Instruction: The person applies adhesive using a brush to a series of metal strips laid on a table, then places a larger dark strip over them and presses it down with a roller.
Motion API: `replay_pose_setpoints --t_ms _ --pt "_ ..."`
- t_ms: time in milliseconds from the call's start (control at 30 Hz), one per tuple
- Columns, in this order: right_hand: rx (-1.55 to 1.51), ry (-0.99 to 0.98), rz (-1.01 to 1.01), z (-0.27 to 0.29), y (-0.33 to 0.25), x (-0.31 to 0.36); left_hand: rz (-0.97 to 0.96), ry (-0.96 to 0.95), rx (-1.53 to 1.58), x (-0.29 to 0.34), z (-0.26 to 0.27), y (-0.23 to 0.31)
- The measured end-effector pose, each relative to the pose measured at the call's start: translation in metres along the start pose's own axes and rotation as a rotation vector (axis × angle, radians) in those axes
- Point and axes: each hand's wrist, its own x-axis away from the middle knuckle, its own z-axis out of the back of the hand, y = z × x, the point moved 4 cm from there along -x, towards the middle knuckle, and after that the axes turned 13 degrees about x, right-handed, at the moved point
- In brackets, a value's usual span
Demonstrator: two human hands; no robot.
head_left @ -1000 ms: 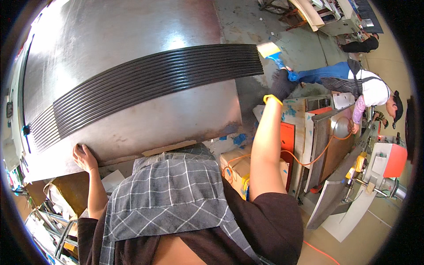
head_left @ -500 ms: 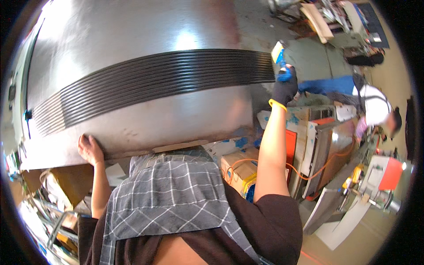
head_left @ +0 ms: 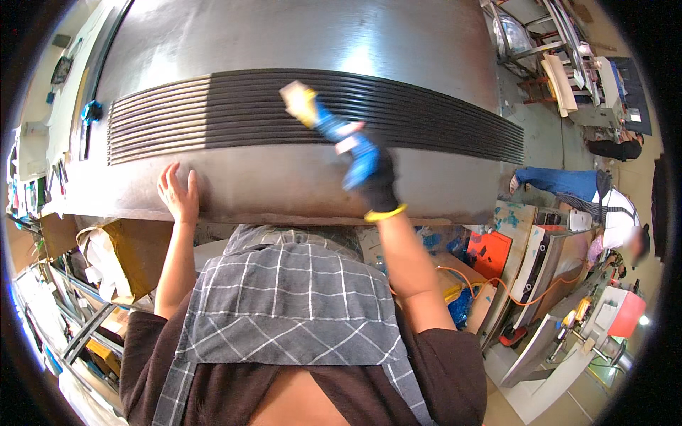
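Observation:
Long thin strips (head_left: 440, 121) lie side by side in a band across a grey metal sheet-topped table (head_left: 284, 181). Most of the band is black, while its left end (head_left: 160, 117) looks paler and brownish. My right hand (head_left: 373, 181), in a dark glove with blue on it and a yellow cuff, is closed around a brush (head_left: 320, 117). The brush has a pale head, a yellow part and a blue handle; its head is over the band, left of the middle. Motion smears it slightly. My bare left hand (head_left: 180, 193) rests open on the table near its front edge.
At the left edge of the table is a small blue clamp-like thing (head_left: 91, 111). Boxes and a metal rack (head_left: 85, 330) stand at lower left. Panels, an orange hose (head_left: 526, 304) and a machine with a red part (head_left: 626, 314) are to the right, beyond them a person (head_left: 611, 206).
My right hand has swept left with the brush, from the band's right end to left of its middle. The view has shifted right. My left hand stays on the table near its front edge.

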Motion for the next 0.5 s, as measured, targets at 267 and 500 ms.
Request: replay_pose_setpoints --t_ms 267,500 --pt "-0.669 0.341 -1.003 -0.023 0.028 0.027 -0.255 -0.192 -0.112 -0.078 0.029 -0.092" --pt "-0.761 0.374 -0.897 -0.039 0.016 0.018 -0.283 -0.26 -0.075 -0.093 0.03 -0.096"
